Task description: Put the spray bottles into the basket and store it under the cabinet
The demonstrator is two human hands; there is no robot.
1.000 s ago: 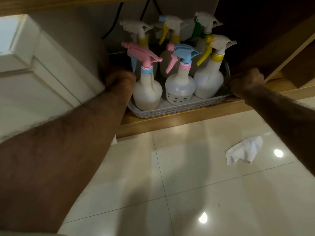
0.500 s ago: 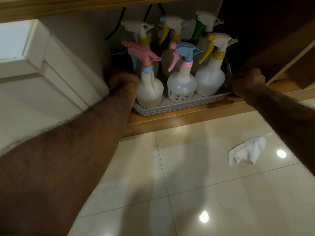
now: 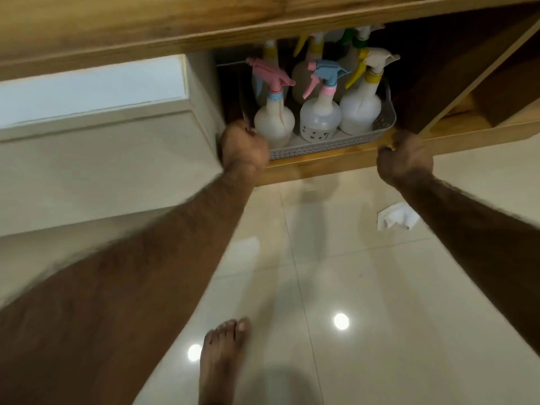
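The grey perforated basket (image 3: 309,146) stands on the wooden shelf (image 3: 321,163) under the cabinet. Several white spray bottles stand upright in it: a pink-trigger bottle (image 3: 274,121), a blue-trigger bottle (image 3: 320,118) and a yellow-collared bottle (image 3: 361,108) in front. The back row is half hidden by the cabinet's top board (image 3: 204,27). My left hand (image 3: 244,147) is closed over the basket's left end. My right hand (image 3: 404,159) is a loose fist just below the basket's right front corner, at the shelf edge, with nothing seen in it.
A white block (image 3: 102,92) and a cream wall flank the opening on the left; a dark wooden panel (image 3: 432,83) closes its right side. A crumpled white tissue (image 3: 396,219) lies on the glossy tiled floor. A bare foot (image 3: 223,358) stands below.
The view has pulled back and up, so the cabinet's top board hides the back bottles. My right hand has come off the basket's right end toward me. A foot has entered view.
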